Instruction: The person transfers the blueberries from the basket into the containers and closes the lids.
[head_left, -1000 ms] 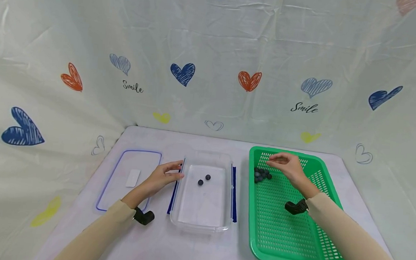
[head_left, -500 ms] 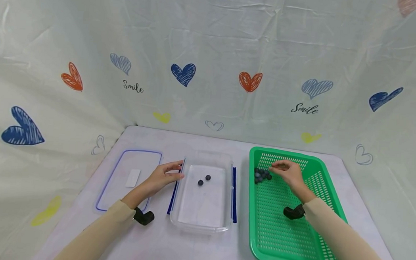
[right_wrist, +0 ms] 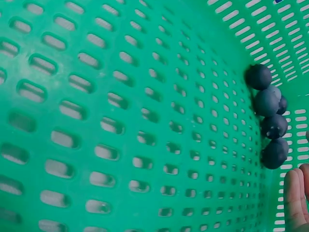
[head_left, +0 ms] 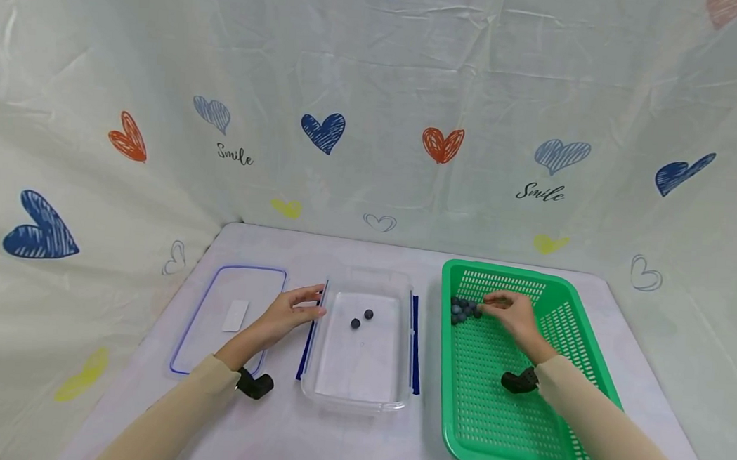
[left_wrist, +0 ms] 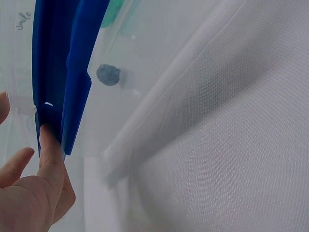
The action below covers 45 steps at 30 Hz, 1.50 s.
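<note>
A clear food container (head_left: 353, 401) with blue latches stands mid-table, two blueberries (head_left: 355, 323) on its floor. My left hand (head_left: 282, 317) rests against its left side, fingers extended. In the left wrist view one of those fingers touches the dropped blue latch (left_wrist: 79, 63). Over to the right, a small cluster of blueberries (head_left: 458, 311) lies in the far-left corner of a green perforated basket (head_left: 448, 404). My right hand (head_left: 515, 320) is inside the basket with its fingertips right at the cluster's edge. The right wrist view shows fingers (right_wrist: 294, 198) extended close to the blueberries (right_wrist: 275, 153).
A clear lid with a blue seal (head_left: 252, 267) lies left of the container, a small white rectangle (head_left: 235, 315) on it. A white cloth covers the table (head_left: 330, 449). Behind hangs a curtain (head_left: 385, 69) printed with hearts.
My right hand has lowered into the basket toward the blueberry cluster, its fingertips moving down to the cluster's right edge. The left hand and the container stay where they were.
</note>
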Each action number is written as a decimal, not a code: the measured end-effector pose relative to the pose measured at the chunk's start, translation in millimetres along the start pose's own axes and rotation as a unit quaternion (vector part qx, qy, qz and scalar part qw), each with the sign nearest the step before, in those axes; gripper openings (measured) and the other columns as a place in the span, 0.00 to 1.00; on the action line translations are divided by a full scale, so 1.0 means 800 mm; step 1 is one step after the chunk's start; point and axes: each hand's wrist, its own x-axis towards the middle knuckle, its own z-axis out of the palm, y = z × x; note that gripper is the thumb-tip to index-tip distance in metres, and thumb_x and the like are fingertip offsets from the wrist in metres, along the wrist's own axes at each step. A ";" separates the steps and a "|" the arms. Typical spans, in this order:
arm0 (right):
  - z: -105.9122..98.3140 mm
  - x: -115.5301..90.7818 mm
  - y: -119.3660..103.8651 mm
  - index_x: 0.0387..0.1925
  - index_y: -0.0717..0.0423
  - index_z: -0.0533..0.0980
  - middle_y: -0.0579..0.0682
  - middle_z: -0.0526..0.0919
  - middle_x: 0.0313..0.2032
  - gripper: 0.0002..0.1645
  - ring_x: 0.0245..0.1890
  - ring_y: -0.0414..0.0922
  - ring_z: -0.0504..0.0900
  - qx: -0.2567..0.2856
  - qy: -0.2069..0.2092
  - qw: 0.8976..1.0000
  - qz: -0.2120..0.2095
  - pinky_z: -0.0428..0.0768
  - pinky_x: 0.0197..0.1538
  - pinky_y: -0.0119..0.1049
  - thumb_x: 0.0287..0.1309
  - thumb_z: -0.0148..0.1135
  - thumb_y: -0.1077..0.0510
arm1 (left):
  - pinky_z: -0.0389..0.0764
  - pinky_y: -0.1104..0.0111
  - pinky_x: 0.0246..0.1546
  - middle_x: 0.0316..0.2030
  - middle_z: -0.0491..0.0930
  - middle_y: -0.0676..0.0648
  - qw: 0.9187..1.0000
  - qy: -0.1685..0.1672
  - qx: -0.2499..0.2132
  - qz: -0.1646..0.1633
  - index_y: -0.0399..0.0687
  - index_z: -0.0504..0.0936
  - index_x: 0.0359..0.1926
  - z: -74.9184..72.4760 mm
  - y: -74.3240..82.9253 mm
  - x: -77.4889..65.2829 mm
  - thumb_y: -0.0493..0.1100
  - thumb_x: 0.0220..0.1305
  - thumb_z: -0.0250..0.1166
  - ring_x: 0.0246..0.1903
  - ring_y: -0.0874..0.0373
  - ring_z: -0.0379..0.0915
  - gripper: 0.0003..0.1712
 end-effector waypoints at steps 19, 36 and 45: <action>0.011 -0.003 0.020 0.48 0.72 0.79 0.65 0.83 0.45 0.19 0.37 0.38 0.82 -0.005 -0.004 1.000 0.008 0.83 0.41 0.34 0.58 0.71 0.63 | 0.70 0.51 0.63 0.67 0.67 0.36 1.000 0.002 0.000 -0.018 0.46 0.66 0.73 0.000 0.003 0.002 0.47 0.65 0.69 0.64 0.39 0.67 0.39; 0.015 -0.001 0.026 0.42 0.70 0.81 0.60 0.85 0.37 0.15 0.32 0.41 0.82 -0.045 0.004 0.999 -0.023 0.81 0.35 0.30 0.56 0.73 0.64 | 0.72 0.54 0.62 0.67 0.67 0.33 1.000 -0.004 0.002 -0.007 0.41 0.64 0.74 -0.001 -0.001 0.005 0.47 0.67 0.68 0.63 0.38 0.68 0.39; 0.014 -0.001 0.022 0.41 0.71 0.81 0.62 0.85 0.36 0.13 0.32 0.40 0.82 -0.048 -0.002 0.998 -0.029 0.81 0.34 0.31 0.56 0.72 0.66 | 0.71 0.51 0.62 0.67 0.66 0.32 1.000 -0.001 -0.005 -0.008 0.39 0.63 0.74 -0.001 0.001 0.003 0.45 0.67 0.68 0.63 0.36 0.68 0.39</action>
